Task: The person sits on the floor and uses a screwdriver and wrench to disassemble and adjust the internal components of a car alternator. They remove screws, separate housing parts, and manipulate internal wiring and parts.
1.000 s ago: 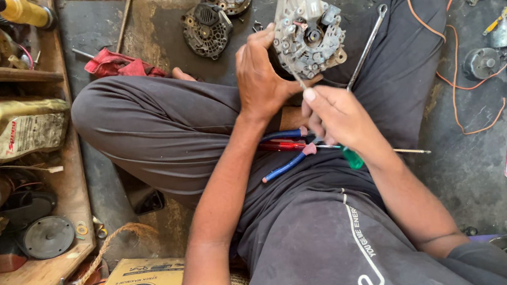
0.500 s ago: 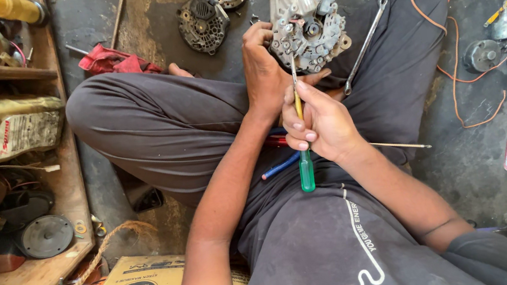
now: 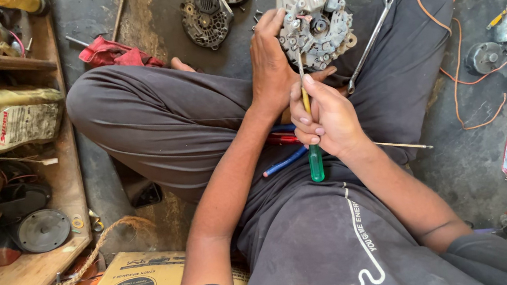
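I sit cross-legged on a grimy concrete floor [image 3: 180, 22] strewn with parts. My left hand [image 3: 272, 65] wraps its fingers closed around the grey cast-metal alternator housing [image 3: 315, 21], which stands propped on my lap. My right hand [image 3: 329, 120] grips the screwdriver with the green and yellow handle [image 3: 314, 153], its shaft pointing up into the housing. A long silver spanner [image 3: 370, 42] lies on my right thigh. A second dark alternator part [image 3: 205, 18] sits on the floor beyond my knees.
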